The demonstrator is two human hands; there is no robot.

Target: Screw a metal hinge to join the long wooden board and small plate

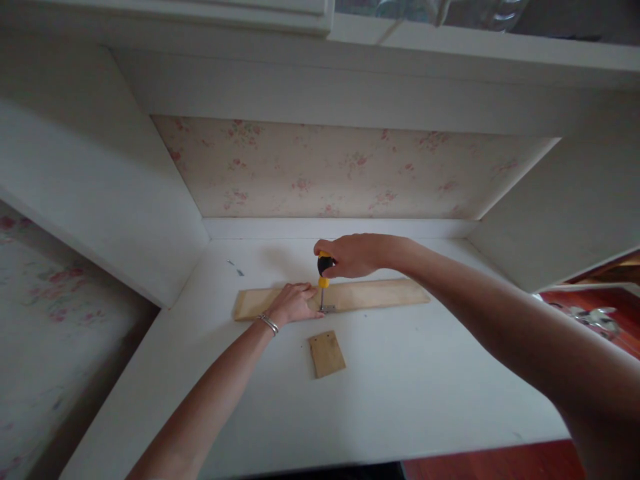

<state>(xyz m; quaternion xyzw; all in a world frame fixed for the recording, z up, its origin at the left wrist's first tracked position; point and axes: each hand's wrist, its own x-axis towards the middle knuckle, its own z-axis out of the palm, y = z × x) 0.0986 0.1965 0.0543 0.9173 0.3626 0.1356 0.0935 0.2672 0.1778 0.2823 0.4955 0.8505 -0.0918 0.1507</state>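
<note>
The long, pale wooden board lies flat on the white desk surface, running left to right, near the back of the recess. The left hand rests palm down on the board, fingers spread flat and pressing on the wood, not closed around anything. A thin silver bracelet sits on the left wrist.

The right hand is closed around the yellow and black handle of a screwdriver, gripping it from above. The screwdriver stands upright, with its metal shaft pointing down to a small grey metal fitting at the front edge of the board, just beside the left hand's fingertips. Whether the tip is seated in a screw cannot be told.

A small rectangular piece of light brown wood lies flat on the desk, in front of the board and apart from it. A few small dark items lie on the desk behind the board's left end; too small to identify.

The back panel carries faded pink floral wallpaper. No brand, label or readable writing is visible on any item.
</note>
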